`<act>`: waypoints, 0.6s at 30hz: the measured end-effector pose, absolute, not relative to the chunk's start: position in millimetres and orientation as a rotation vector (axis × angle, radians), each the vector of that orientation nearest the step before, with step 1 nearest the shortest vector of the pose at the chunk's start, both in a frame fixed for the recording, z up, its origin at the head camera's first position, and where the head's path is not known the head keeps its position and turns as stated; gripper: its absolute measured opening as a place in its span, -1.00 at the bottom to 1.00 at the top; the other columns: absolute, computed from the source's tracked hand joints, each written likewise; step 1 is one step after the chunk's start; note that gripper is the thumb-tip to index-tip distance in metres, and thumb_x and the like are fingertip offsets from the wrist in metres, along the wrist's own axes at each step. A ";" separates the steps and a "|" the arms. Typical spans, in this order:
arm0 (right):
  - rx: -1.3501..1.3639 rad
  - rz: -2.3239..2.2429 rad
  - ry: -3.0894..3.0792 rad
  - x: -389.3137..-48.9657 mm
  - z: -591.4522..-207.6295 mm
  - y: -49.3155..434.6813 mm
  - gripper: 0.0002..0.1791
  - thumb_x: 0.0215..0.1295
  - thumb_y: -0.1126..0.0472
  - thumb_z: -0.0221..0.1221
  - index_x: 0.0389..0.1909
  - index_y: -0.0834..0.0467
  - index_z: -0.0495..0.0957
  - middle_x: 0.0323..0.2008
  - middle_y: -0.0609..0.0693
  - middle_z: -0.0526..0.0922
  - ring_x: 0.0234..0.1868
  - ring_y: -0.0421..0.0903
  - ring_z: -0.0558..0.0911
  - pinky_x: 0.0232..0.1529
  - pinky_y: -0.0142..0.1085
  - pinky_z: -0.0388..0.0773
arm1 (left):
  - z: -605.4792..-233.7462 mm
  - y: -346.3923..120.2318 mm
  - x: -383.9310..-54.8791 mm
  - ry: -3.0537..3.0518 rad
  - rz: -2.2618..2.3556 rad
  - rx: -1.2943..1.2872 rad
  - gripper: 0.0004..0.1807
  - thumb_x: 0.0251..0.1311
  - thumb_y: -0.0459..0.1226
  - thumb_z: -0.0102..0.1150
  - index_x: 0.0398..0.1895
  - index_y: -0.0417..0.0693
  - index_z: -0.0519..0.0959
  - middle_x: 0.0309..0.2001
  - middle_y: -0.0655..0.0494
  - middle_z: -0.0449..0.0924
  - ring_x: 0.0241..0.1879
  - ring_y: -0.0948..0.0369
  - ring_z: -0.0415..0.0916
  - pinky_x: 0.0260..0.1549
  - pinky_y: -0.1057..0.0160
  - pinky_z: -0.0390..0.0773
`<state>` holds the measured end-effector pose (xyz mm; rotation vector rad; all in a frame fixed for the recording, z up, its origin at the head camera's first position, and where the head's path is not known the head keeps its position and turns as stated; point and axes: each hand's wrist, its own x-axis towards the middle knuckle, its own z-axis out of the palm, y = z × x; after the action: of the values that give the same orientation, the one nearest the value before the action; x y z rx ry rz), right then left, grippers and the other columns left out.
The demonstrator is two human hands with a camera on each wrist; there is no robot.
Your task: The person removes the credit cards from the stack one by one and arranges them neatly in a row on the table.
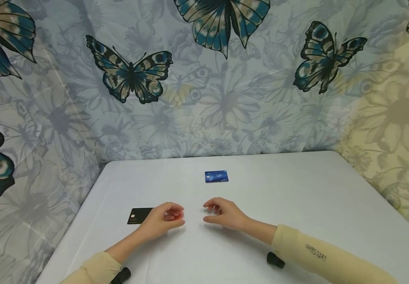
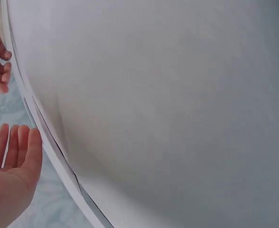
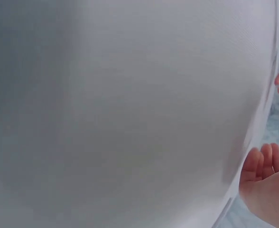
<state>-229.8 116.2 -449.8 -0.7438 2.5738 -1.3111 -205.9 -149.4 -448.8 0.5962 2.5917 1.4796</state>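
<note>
In the head view my left hand (image 1: 162, 221) hovers over the white table with loosely bent fingers and nothing in its grasp. It partly covers the right end of a black card (image 1: 138, 215) marked VIP. Facing it across a small gap is my right hand (image 1: 227, 215), thumb and fingers apart, also holding nothing. Beyond the right hand, farther back, lies a blue VIP card (image 1: 216, 176). The left wrist view has the left hand (image 2: 17, 173) at lower left, its fingers extended; in the right wrist view the right hand (image 3: 264, 183) shows gently bent fingers.
A white cloth covers the table (image 1: 279, 185). Butterfly-printed fabric (image 1: 226, 106) hangs behind and along both sides. A small black device is under each forearm, the right one (image 1: 275, 260) near the sleeve (image 1: 307, 248).
</note>
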 end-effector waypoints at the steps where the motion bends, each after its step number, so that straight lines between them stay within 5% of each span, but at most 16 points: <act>1: -0.730 -1.315 2.575 -228.1 -450.0 119.4 -0.59 0.14 0.09 0.39 -0.02 0.17 0.59 -0.25 -0.01 0.57 -0.25 -0.06 0.49 -0.27 -0.38 0.46 | -448.1 -146.4 -205.5 2.584 1.481 0.584 -0.59 0.12 -0.19 0.41 -0.02 -0.20 0.58 -0.14 0.01 0.60 -0.10 0.09 0.54 -0.07 0.17 0.57; 18: -0.674 -1.372 2.546 -207.3 -451.8 162.2 -0.59 0.16 0.10 0.39 -0.02 0.16 0.57 -0.21 -0.03 0.59 -0.25 -0.11 0.51 -0.21 -0.40 0.50 | -440.4 -98.0 -196.6 2.434 1.493 0.651 -0.55 0.11 -0.22 0.41 0.02 -0.22 0.53 -0.06 -0.06 0.59 -0.07 0.07 0.53 -0.10 0.34 0.55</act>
<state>-207.3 162.2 -451.8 -0.6743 2.5464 -1.3723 -196.6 -98.0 -440.4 0.6508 2.4338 1.4925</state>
